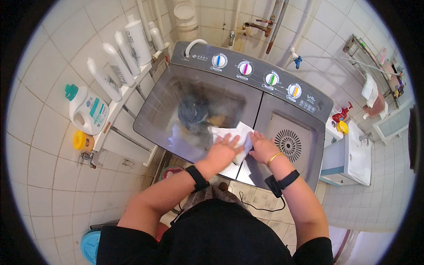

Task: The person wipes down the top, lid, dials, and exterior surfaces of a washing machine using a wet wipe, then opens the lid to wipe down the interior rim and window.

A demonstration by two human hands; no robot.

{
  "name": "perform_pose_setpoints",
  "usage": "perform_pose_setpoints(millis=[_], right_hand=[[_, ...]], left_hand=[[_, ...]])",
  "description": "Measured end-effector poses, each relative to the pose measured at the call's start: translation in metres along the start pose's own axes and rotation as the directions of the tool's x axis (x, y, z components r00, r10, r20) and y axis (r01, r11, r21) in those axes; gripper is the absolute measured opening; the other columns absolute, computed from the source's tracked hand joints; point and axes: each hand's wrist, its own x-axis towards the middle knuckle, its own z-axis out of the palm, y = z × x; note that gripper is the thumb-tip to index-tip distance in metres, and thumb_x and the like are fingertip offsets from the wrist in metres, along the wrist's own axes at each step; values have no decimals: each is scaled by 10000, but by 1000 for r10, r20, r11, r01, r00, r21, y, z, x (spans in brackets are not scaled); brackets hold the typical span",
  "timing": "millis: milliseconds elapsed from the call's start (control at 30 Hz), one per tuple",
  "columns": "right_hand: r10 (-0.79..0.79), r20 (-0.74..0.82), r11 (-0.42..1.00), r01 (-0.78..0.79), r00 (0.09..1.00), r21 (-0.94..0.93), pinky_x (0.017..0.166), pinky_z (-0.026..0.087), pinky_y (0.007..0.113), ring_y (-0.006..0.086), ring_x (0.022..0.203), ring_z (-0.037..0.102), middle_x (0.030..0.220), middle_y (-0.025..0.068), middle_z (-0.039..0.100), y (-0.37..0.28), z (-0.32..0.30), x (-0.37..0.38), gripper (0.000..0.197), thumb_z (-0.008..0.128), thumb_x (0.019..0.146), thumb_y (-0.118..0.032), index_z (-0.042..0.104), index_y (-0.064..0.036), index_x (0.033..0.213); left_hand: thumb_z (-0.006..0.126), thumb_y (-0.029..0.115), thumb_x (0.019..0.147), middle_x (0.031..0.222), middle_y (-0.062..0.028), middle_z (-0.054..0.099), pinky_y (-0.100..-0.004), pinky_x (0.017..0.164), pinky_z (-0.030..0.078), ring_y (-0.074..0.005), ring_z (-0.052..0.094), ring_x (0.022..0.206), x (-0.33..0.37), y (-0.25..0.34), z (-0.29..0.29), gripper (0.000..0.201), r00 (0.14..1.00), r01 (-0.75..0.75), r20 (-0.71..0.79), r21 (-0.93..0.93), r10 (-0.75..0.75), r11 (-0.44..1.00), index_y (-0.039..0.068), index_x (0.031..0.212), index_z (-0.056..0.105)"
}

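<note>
A white cloth [240,131] lies bunched on the smoky see-through lid of a twin-tub washing machine [212,81], near the seam between its two lids. My left hand [223,152] lies on the cloth with its fingers spread and stretched forward. Against the cloth's right edge rests my right hand [263,149], its fingers stretched out and the thumb apart. Part of the cloth is hidden beneath the hands. Dark laundry [193,111] shows dimly through the left lid, with something yellowish beside it.
On the left wall, a shelf [115,108] carries several white bottles, a detergent jug [89,108] with a teal cap and a yellow-lidded jar [83,141]. Four-dial controls line the machine's back panel. A sink [358,154] stands right. Below the machine, a black cord [260,208] crosses the floor.
</note>
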Motion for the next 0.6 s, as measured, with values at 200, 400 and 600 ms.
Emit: perform_pose_setpoints(millis=[200, 400, 600], right_hand=[[-39, 20, 999, 39, 999, -4, 1130, 314, 597, 309, 1449, 327, 1596, 160, 272, 6, -10, 13, 782, 691, 886, -262, 280, -75, 1525], [-20, 13, 1000, 20, 1000, 21, 1136, 303, 594, 314, 1449, 325, 1596, 156, 275, 25, -7, 16, 756, 682, 895, -268, 300, -78, 1518], [-11, 0, 1000, 11, 1000, -11, 1137, 290, 605, 318, 1451, 324, 1592, 158, 289, 29, -8, 31, 778, 707, 866, -274, 322, -61, 1508]], left_hand=[[469, 49, 892, 1519, -110, 435, -600, 1061, 394, -357, 483, 1335, 32, -38, -5, 577, 989, 138, -48, -39, -140, 990, 310, 1402, 528], [488, 21, 873, 1529, -148, 410, -567, 1057, 413, -370, 515, 1306, 56, -95, -25, 602, 934, 356, 9, 3, -356, 934, 299, 1406, 528], [458, 173, 940, 1522, -206, 399, -511, 1003, 479, -397, 512, 1298, 49, 12, -13, 481, 987, -28, 162, 87, 14, 996, 275, 1403, 531]])
